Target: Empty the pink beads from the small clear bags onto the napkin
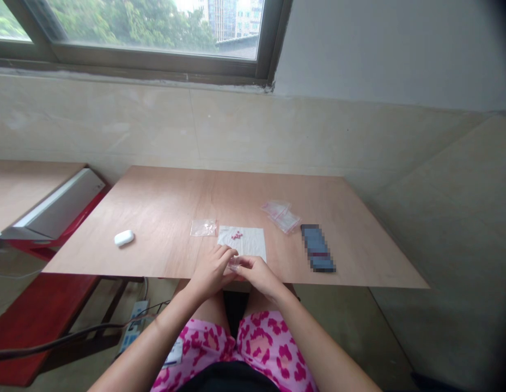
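My left hand (212, 271) and my right hand (256, 276) meet just behind the front edge of a plywood tabletop (163, 204). Their fingertips pinch a small clear plastic bag (235, 263) between them. Just beyond my hands lies a white paper sheet (250, 245), its near edge partly under my fingers. A small cluster of red pieces (237, 235) sits on the sheet. To its left lies a clear zip bag (203, 227). Several more clear bags with pink marks (282, 215) overlap to the right.
A pixelated dark phone (318, 248) lies at the table's right, and a white earbud case (124, 238) at its left. A red bench (40, 321) and a white box (59, 204) stand to the left. Cables and a power strip (134, 324) lie on the floor.
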The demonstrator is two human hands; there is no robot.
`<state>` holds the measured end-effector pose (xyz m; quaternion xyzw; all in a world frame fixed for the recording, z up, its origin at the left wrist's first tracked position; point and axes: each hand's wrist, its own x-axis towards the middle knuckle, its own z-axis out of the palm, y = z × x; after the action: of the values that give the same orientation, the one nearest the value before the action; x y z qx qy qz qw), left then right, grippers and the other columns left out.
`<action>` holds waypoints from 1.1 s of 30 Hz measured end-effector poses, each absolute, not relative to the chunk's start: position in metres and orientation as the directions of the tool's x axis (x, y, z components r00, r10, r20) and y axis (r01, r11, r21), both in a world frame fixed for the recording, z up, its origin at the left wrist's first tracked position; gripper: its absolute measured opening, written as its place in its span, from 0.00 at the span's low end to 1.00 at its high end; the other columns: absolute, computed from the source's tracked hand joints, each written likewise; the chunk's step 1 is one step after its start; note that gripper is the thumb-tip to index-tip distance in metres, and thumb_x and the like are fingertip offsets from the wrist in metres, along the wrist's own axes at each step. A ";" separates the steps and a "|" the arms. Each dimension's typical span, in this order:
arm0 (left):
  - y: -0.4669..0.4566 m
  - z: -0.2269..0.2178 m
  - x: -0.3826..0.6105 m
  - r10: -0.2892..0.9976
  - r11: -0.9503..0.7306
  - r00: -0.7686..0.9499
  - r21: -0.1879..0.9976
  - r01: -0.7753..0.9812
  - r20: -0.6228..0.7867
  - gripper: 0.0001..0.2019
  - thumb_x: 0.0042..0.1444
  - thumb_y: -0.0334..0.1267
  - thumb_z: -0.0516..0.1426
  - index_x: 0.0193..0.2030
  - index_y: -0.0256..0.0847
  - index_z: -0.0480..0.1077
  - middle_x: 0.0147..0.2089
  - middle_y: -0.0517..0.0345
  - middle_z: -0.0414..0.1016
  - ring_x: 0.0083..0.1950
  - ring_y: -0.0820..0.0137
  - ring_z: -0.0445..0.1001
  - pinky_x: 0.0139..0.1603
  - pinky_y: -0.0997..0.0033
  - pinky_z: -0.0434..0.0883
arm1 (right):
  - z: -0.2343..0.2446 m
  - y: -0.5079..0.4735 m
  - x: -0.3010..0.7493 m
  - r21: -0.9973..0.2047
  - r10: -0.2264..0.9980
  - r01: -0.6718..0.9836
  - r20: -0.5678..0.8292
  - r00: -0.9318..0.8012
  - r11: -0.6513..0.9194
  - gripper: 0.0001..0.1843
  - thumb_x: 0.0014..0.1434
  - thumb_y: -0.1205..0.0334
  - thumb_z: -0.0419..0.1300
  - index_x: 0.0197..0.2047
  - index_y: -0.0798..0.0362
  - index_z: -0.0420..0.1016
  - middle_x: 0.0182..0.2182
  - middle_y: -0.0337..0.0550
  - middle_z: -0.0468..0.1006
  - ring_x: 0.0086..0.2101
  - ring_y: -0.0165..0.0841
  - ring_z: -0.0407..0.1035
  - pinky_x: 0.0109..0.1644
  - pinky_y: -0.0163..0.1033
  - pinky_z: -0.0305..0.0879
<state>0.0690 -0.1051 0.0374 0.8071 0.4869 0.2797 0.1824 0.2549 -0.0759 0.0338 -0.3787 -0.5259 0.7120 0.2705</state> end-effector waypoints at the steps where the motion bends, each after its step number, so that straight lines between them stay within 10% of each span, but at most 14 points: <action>1: -0.105 0.037 0.069 0.889 -0.458 0.366 0.575 0.678 0.276 0.15 0.61 0.30 0.63 0.52 0.45 0.66 0.49 0.51 0.72 0.50 0.57 0.72 0.48 0.58 0.72 | 0.033 -0.076 0.255 -0.955 0.783 0.015 -0.251 -0.569 -0.296 0.22 0.57 0.44 0.70 0.42 0.55 0.84 0.38 0.45 0.84 0.40 0.39 0.76 0.42 0.40 0.72; 15: -0.099 0.027 0.059 0.924 -0.366 0.196 0.612 0.701 0.328 0.17 0.61 0.42 0.65 0.54 0.44 0.69 0.47 0.51 0.75 0.50 0.55 0.75 0.50 0.56 0.73 | 0.035 -0.072 0.259 -0.986 0.833 0.145 -0.017 -0.553 0.077 0.16 0.69 0.51 0.59 0.39 0.51 0.84 0.41 0.44 0.84 0.44 0.39 0.76 0.50 0.41 0.70; 20: -0.097 0.022 0.056 0.939 -0.332 0.186 0.623 0.708 0.289 0.21 0.59 0.44 0.67 0.55 0.44 0.68 0.49 0.50 0.75 0.51 0.54 0.75 0.50 0.55 0.73 | 0.026 -0.061 0.266 -0.971 0.894 0.232 -0.048 -0.446 0.064 0.17 0.67 0.54 0.60 0.55 0.50 0.80 0.45 0.46 0.84 0.43 0.38 0.77 0.47 0.42 0.72; 33: -0.090 0.005 0.046 0.974 -0.214 0.098 0.693 0.688 0.203 0.26 0.55 0.45 0.68 0.56 0.43 0.65 0.44 0.54 0.74 0.43 0.58 0.76 0.45 0.57 0.74 | 0.005 0.005 0.249 -0.563 0.893 0.708 0.135 -0.430 0.426 0.14 0.66 0.69 0.58 0.52 0.53 0.80 0.49 0.52 0.80 0.48 0.40 0.74 0.54 0.40 0.67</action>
<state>0.0456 -0.0904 0.0052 0.7076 0.5874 0.3258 0.2193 0.2486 0.0049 0.0048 -0.4897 -0.8173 0.2169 0.2126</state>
